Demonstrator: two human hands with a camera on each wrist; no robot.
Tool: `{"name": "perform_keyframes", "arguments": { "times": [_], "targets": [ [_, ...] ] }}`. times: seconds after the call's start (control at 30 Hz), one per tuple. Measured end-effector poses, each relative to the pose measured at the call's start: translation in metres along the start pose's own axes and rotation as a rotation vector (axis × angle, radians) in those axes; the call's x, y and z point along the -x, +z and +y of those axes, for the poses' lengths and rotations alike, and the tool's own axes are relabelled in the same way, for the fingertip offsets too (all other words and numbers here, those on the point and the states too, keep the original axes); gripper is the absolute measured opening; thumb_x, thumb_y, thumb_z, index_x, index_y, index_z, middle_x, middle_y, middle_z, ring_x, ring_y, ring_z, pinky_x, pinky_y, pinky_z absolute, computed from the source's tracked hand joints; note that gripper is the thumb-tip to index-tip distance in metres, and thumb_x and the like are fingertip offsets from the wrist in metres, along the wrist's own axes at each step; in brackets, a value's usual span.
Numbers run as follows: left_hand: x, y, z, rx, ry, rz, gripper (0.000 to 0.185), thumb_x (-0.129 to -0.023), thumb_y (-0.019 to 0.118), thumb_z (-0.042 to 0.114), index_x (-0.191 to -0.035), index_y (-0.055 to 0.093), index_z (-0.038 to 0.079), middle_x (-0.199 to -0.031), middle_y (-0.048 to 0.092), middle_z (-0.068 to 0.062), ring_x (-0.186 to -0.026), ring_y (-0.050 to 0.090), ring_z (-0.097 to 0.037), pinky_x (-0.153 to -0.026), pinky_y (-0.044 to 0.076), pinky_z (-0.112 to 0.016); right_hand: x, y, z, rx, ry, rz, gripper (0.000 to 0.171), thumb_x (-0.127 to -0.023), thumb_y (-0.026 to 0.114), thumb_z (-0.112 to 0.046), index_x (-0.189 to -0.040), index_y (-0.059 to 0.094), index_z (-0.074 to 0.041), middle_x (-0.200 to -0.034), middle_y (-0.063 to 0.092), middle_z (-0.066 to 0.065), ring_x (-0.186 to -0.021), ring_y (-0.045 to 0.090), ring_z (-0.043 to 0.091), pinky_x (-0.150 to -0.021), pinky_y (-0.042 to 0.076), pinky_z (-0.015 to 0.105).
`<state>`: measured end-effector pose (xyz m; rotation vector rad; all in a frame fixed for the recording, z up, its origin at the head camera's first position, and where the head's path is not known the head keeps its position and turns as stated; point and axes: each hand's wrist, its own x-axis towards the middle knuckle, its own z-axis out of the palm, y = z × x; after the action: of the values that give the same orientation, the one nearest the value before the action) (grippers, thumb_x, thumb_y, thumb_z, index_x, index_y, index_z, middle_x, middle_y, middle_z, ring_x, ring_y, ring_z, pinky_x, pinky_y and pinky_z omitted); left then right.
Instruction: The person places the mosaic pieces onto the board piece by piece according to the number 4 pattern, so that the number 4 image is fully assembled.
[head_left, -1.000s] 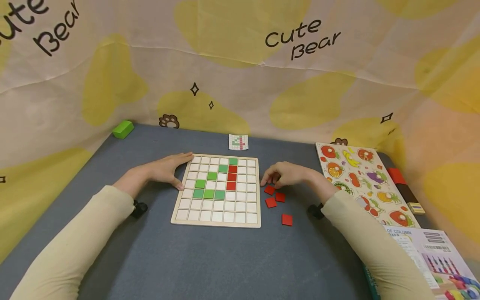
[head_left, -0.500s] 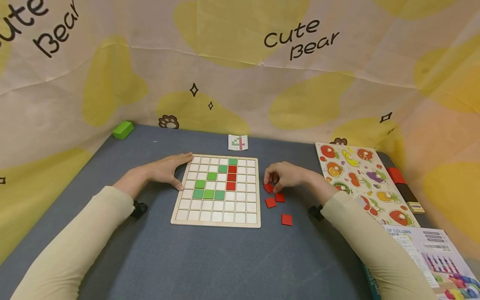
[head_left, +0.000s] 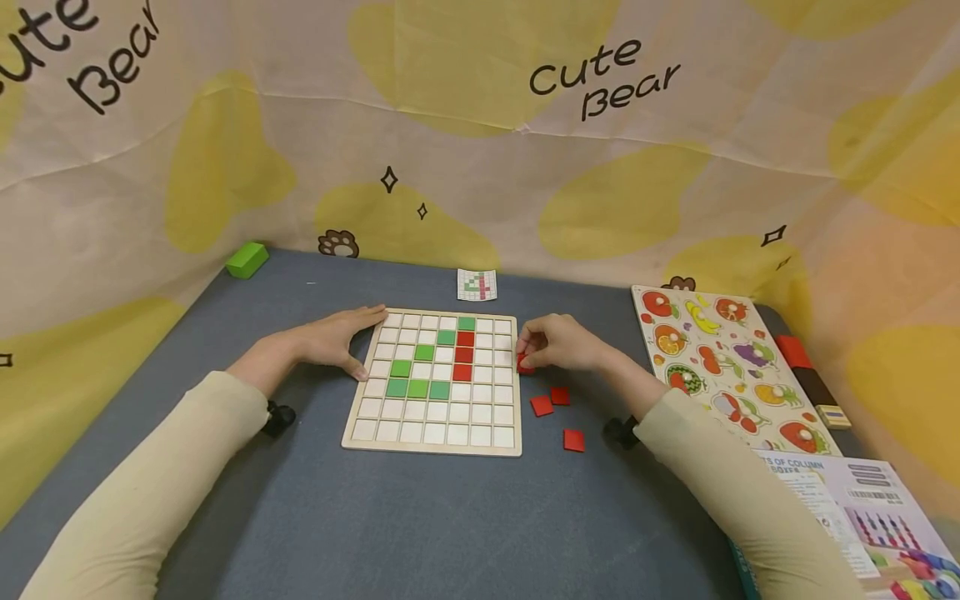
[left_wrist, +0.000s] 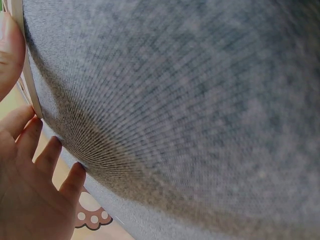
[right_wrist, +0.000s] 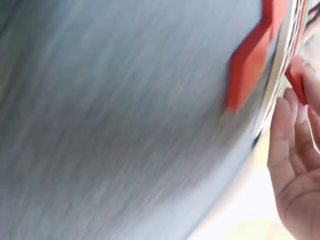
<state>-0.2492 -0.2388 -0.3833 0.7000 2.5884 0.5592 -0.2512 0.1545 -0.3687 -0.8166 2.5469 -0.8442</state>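
Observation:
A wooden grid board (head_left: 431,446) with white squares lies in mid-table, green and red tiles set in some of its cells. My left hand (head_left: 330,336) rests at the board's left edge, thumb and fingertips touching the frame with the fingers spread. At the right edge, my right hand (head_left: 564,342) pinches a red square tile (right_wrist: 296,77) between thumb and fingers. Below that hand, 3 loose red tiles (head_left: 573,440) lie on the table. In the right wrist view, blurred red tiles (right_wrist: 247,67) appear beside the board's edge.
A small pattern card (head_left: 477,285) lies behind the board. At the far left corner is a green block (head_left: 247,260). On the right lie a fruit-picture board (head_left: 720,358), a red, black and cream object (head_left: 810,379) and a printed box (head_left: 870,517).
My right hand has picked up one red tile from the loose group and carried it left and away from me to the board's right edge. The left hand stays put.

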Motion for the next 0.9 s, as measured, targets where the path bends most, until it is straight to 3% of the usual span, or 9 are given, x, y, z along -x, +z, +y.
{"name": "perform_keyframes", "arguments": {
  "times": [0.13, 0.43, 0.6, 0.9],
  "targets": [
    [0.001, 0.0, 0.001, -0.001, -0.004, 0.002, 0.112, -0.074, 0.085, 0.033, -0.158, 0.018, 0.002, -0.166, 0.012, -0.022, -0.153, 0.009, -0.047, -0.121, 0.012, -0.066, -0.004, 0.011, -0.018, -0.024, 0.004, 0.04, 0.01, -0.084, 0.078, -0.014, -0.093, 0.073, -0.013, -0.083, 0.071, 0.002, -0.072, 0.062, 0.009, -0.067, 0.05, 0.023],
    [0.001, -0.001, 0.002, -0.008, -0.002, 0.003, 0.112, -0.074, 0.085, 0.034, -0.158, 0.018, 0.002, -0.166, 0.012, -0.022, -0.153, 0.009, -0.047, -0.121, 0.013, -0.066, -0.016, 0.033, -0.05, -0.038, -0.039, 0.046, 0.013, -0.085, 0.069, -0.003, -0.094, 0.077, -0.011, -0.089, 0.076, 0.002, -0.08, 0.066, 0.009, -0.07, 0.052, 0.021],
    [0.001, -0.001, 0.002, -0.005, -0.007, 0.001, 0.112, -0.074, 0.085, 0.034, -0.158, 0.018, 0.002, -0.166, 0.012, -0.022, -0.153, 0.009, -0.046, -0.121, 0.013, -0.066, -0.021, 0.044, -0.06, -0.046, -0.055, 0.037, 0.013, -0.083, 0.07, 0.001, -0.09, 0.076, -0.008, -0.086, 0.076, 0.004, -0.077, 0.066, 0.008, -0.07, 0.053, 0.02],
    [0.002, -0.001, 0.003, 0.0, -0.012, -0.001, 0.111, -0.075, 0.085, 0.034, -0.158, 0.018, 0.003, -0.166, 0.011, -0.021, -0.153, 0.008, -0.046, -0.121, 0.012, -0.066, -0.021, 0.055, -0.072, 0.04, -0.04, 0.049, 0.009, -0.08, 0.076, -0.002, -0.083, 0.077, -0.01, -0.081, 0.076, 0.002, -0.071, 0.064, 0.006, -0.069, 0.052, 0.02]
  ]
}}
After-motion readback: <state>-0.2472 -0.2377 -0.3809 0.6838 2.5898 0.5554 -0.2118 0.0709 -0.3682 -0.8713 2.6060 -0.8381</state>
